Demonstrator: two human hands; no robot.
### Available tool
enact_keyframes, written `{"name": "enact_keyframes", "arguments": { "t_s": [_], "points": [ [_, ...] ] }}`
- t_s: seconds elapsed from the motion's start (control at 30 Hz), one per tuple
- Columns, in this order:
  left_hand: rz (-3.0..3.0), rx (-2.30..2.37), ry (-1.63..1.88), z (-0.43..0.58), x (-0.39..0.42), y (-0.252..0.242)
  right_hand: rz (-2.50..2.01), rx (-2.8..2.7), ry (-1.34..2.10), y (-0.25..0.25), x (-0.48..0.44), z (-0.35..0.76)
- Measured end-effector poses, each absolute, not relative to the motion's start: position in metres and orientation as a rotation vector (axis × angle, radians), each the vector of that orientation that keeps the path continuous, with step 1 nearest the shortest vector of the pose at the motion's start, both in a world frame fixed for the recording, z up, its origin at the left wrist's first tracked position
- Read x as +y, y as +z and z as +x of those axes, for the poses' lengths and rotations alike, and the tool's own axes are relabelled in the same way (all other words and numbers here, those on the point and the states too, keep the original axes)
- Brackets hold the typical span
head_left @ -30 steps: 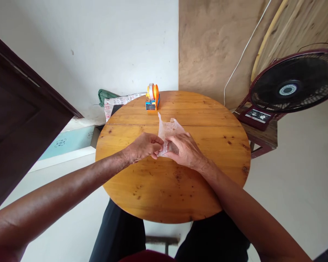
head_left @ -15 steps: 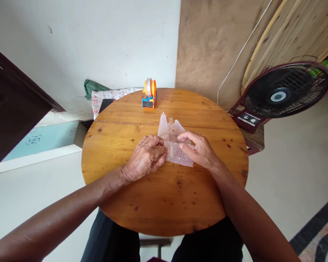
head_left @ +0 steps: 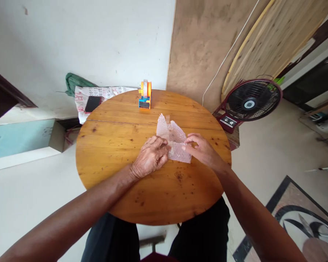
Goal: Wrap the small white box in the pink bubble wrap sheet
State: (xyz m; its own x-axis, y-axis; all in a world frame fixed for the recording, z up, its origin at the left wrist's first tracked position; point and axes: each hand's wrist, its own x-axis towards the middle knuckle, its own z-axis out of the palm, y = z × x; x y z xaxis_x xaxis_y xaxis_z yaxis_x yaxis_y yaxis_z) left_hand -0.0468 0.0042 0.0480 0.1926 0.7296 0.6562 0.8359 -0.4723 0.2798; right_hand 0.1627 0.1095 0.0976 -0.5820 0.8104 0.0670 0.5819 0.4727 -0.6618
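Note:
A pinkish, see-through piece of bubble wrap (head_left: pixel 179 151) lies on the round wooden table (head_left: pixel 120 145), its far part folded open into two flaps. A short strip of clear tape (head_left: pixel 168 119) sticks up at its far edge. My left hand (head_left: pixel 152 154) is closed on the left edge of the wrap, fingers curled, tips partly hidden. At the right edge, my right hand (head_left: pixel 201 148) pinches the wrap between thumb and index finger.
An orange and blue tape dispenser (head_left: pixel 145 95) stands at the table's far edge. Beyond the left edge, a dark phone (head_left: pixel 93 104) lies on a printed white sack (head_left: pixel 80 98). A dark red fan (head_left: pixel 248 103) stands off to the right.
My right hand has moved from above the wrap to its right edge and closed there. My left hand stays at the left edge. The camera view has turned somewhat right.

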Motion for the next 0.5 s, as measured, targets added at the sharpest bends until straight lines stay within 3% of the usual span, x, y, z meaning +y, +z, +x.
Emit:
{"name": "enact_keyframes", "arguments": {
  "t_s": [0.3, 0.5],
  "points": [
    [-2.332, -1.530, -1.156, -0.048, 0.005, 0.047, -1.320, -2.038, 1.327, 0.097, 0.077, 0.152],
    [-2.359, -1.540, -1.155, -0.049, 0.005, 0.048, -1.212, -2.225, 1.226, 0.104, 0.082, 0.142]
  ]
}}
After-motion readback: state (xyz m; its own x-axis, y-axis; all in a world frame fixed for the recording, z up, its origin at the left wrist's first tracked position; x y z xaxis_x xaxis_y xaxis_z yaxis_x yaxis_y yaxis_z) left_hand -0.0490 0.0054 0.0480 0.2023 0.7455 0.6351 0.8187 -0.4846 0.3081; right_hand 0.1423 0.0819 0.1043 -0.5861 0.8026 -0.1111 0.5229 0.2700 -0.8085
